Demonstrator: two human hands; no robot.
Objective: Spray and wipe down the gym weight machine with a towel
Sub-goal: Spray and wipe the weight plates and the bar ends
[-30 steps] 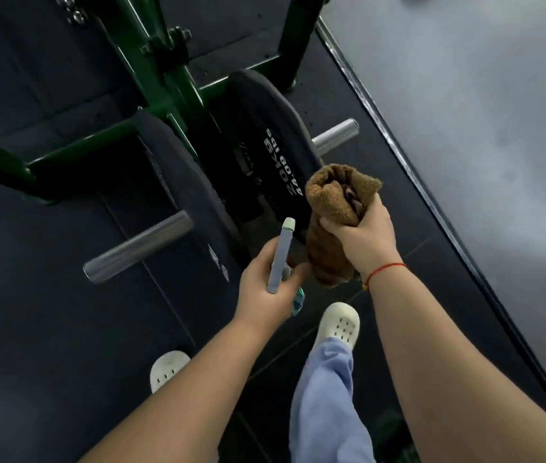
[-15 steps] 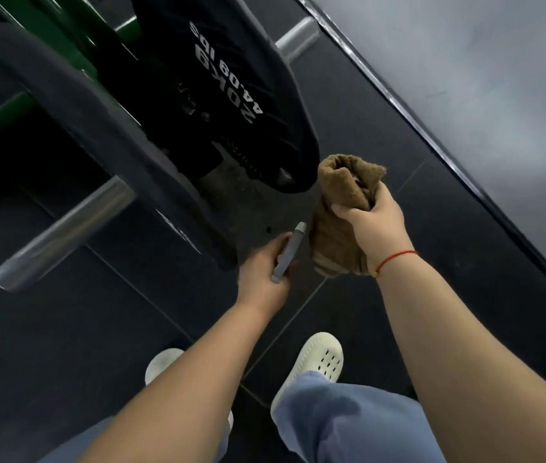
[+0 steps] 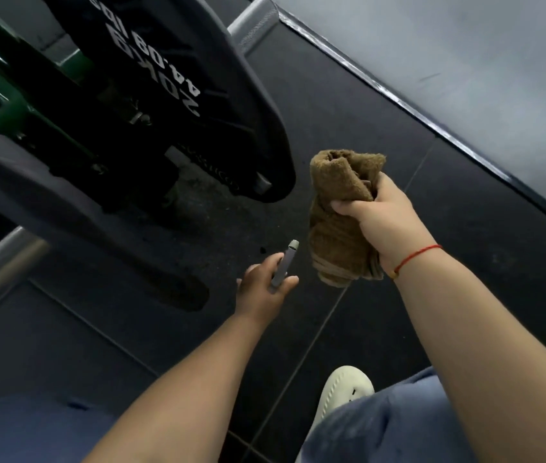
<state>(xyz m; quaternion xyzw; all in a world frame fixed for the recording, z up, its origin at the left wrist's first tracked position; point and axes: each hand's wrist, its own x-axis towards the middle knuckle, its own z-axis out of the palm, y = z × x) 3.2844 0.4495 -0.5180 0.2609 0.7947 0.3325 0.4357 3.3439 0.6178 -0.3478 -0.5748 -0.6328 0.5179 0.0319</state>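
The fingers (image 3: 386, 187) of the right hand (image 3: 381, 222) are curled tight round a bunched brown towel (image 3: 338, 208). It hangs in the air right of centre, near the lower rim of the weight plate (image 3: 171, 95) but not touching it. The left hand (image 3: 264, 290), lower and in shadow, pinches a slim grey sprayer (image 3: 284, 262) between thumb and loosely curled fingers, its pale tip pointing up towards the plate. Whether anything presses the nozzle I cannot tell.

That pinch looks light to me and sits low on the sprayer's body, so a firm press could twist it loose and drop it. The tip is also apart from the plate, so mist may drift down onto the floor (image 3: 398, 135) and leave it slick under the pale shoe (image 3: 345, 392). The towel is wadded, so only a small face would meet the metal, and its hanging end could catch on hardware between the plates. A second plate (image 3: 64, 202) stands close on the left, and the gap looks tight for knuckles.

The floor is dark tile with thin seams, scuffed and dusty under the plates. A green frame (image 3: 7, 111) shows at upper left, and one steel sleeve (image 3: 254, 25) juts out at the top. A metal strip (image 3: 398, 101) runs diagonally across the upper right, with a grey surface (image 3: 465, 45) beyond it.
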